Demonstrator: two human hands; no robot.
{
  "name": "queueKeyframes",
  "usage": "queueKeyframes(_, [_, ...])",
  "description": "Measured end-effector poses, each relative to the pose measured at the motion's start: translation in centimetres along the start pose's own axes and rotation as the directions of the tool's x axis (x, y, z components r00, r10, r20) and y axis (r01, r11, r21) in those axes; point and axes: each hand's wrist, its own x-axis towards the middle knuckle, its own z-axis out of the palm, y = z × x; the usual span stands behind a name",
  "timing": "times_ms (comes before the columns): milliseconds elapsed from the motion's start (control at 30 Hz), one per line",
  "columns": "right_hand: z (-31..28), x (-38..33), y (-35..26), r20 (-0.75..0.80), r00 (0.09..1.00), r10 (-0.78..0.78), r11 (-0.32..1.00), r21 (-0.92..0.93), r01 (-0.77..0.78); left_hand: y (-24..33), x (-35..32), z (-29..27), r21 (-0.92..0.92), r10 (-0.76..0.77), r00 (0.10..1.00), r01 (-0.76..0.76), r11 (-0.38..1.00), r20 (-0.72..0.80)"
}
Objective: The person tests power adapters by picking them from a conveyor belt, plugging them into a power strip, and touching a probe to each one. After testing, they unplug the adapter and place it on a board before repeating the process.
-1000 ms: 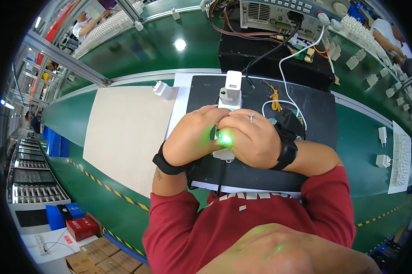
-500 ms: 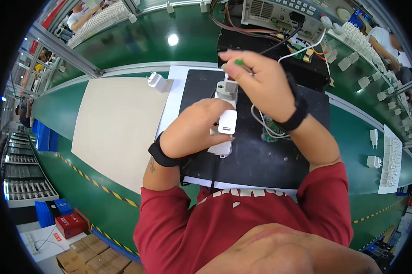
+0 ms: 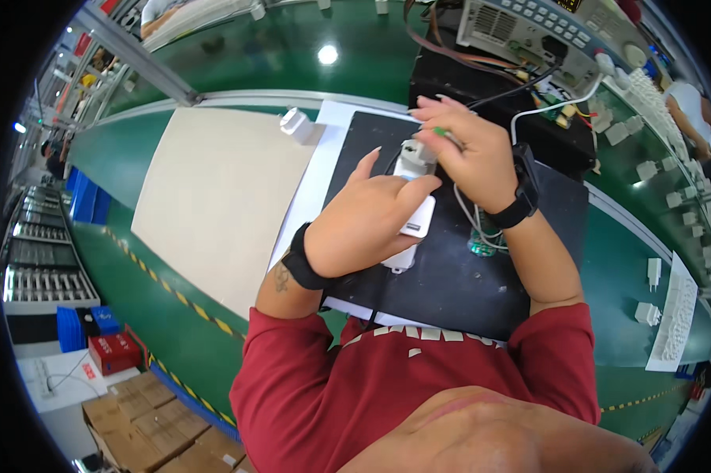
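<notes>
On a black mat (image 3: 466, 292), a white power strip (image 3: 401, 260) runs away from me, partly covered by my hands. My left hand (image 3: 363, 221) is closed around a white USB charger (image 3: 421, 218), its thumb above and fingers below; the charger's port faces me. Beyond it a grey-white plug adapter (image 3: 415, 152) sits at the strip's far part. Close by, my right hand (image 3: 474, 158) pinches a small green-ended piece (image 3: 439, 132), mostly hidden by the fingers. A white cable and a green circuit board (image 3: 482, 243) lie right of the strip.
A white charger (image 3: 295, 124) stands beside the beige sheet (image 3: 221, 189) on the left. A bench instrument (image 3: 529, 35) with wires rests on a black box at the back right. More white chargers (image 3: 649, 314) sit on the right. Other people are beyond the bench.
The view has shifted slightly, moving the bench rightward in the picture. My right hand has come down closer to my left hand and the adapter. My left thumb reaches farther over the strip.
</notes>
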Motion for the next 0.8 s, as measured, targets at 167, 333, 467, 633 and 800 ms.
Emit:
queueKeyframes(167, [0.3,-0.8,1.5,0.032,0.999,0.026,1.000,-0.016,-0.026,0.0,0.2,-1.1,-0.086,0.052,0.996,-0.058,0.995,-0.076])
queueKeyframes(333, [0.2,-0.5,1.1,0.012,1.000,0.029,0.999,-0.018,-0.029,0.7,-1.5,-5.0,-0.501,-0.307,0.890,0.106,0.859,-0.337])
queueKeyframes(467, [-1.4,-0.3,-1.4,-0.009,0.978,0.209,0.978,-0.023,-0.209,-1.8,-1.7,-9.5,-0.566,-0.543,0.602,0.176,0.805,-0.585])
queueKeyframes(633, [-10.4,-1.0,-4.5,-0.419,0.908,-0.020,0.990,0.116,0.075,-9.2,-1.3,-10.5,0.664,-0.101,0.769,0.603,0.442,-0.632])
queueKeyframes(800, [-18.0,-2.8,-2.7,-0.623,0.781,0.028,0.998,-0.020,-0.052,-16.2,-1.5,-6.5,0.920,-0.130,0.973,0.221,0.324,-0.189])
